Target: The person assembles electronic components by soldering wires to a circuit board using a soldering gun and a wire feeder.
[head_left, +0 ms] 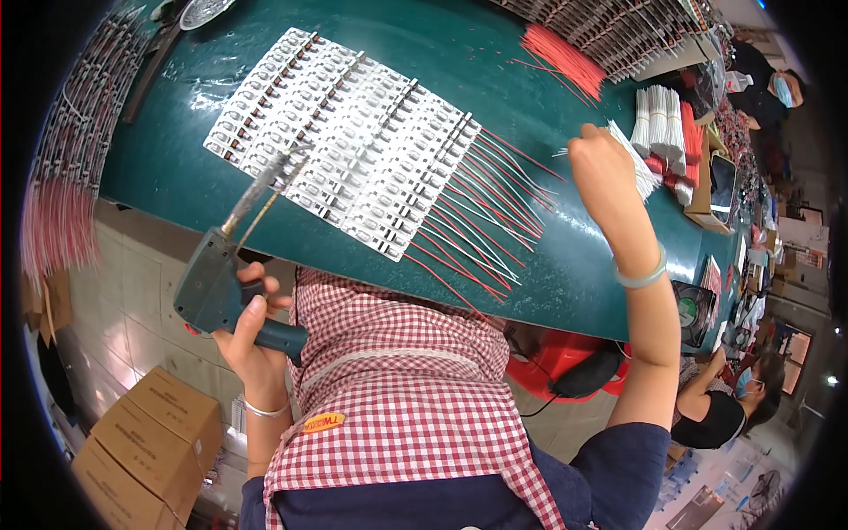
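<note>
My left hand (253,344) is wrapped round the grip of a dark green soldering gun (205,281). Its long tip and thin feed tube reach over the near left part of a panel of white circuit boards (353,146), which lies on the green table. Red and white wires (481,221) fan out from the panel's right side. To the right of them, my right hand (605,163) is closed in a pinch, with a thin white wire end showing at its fingers. Loose white wires (643,168) lie just beside that hand; the pinched fingertips are partly hidden.
Red wires (565,62) lie at the table's (168,177) far side. Bundled white wires (658,124) stand at the right by a cardboard box (707,194). Wired strips (75,150) hang at the left. Cartons (150,433) stand on the floor. A co-worker (733,397) sits at the right.
</note>
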Action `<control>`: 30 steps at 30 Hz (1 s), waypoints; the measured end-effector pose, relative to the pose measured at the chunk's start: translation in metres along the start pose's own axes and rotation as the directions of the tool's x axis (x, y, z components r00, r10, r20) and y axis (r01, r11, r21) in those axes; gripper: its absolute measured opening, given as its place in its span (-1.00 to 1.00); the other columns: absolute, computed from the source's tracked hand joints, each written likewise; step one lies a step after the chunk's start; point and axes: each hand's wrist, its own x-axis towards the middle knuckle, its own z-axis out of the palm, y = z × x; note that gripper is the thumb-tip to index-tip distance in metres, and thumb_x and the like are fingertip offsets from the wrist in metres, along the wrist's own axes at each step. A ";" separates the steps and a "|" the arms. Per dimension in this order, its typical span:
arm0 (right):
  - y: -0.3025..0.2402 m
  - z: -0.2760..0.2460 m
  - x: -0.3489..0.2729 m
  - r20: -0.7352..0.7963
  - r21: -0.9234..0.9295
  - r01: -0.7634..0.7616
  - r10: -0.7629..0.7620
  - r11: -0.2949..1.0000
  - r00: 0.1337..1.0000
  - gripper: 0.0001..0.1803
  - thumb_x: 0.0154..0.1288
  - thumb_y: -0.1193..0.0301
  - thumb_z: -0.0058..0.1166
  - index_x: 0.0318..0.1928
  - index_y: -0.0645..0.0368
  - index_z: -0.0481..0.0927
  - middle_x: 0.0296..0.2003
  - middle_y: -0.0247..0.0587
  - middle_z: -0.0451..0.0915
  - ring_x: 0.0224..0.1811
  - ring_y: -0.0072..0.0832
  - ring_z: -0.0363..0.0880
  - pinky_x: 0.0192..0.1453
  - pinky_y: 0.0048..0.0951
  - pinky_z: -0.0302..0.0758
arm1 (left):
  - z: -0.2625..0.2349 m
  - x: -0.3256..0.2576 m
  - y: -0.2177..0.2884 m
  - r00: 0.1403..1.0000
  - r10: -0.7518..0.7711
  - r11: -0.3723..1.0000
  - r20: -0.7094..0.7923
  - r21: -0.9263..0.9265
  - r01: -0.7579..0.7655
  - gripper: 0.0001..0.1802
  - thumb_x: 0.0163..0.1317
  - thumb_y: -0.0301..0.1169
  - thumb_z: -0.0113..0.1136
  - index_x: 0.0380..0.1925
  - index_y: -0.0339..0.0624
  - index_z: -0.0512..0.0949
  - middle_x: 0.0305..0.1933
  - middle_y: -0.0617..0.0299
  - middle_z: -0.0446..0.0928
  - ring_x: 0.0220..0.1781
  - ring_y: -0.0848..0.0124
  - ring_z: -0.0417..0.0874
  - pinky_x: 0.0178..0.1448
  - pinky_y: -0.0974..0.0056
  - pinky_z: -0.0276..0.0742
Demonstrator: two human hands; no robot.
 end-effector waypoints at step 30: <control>-0.125 0.007 -0.001 -0.035 0.887 -0.124 0.332 0.444 0.942 -0.89 0.23 0.54 0.22 -0.27 0.33 0.59 -0.28 0.02 0.56 -0.34 -0.02 0.63 -0.28 -0.10 0.56 | 0.044 -0.017 -0.014 0.937 0.044 0.865 0.346 0.456 -0.209 -0.75 0.09 -0.60 0.44 -0.20 -0.36 0.67 -0.29 0.19 0.71 -0.31 0.51 0.67 -0.22 0.39 0.58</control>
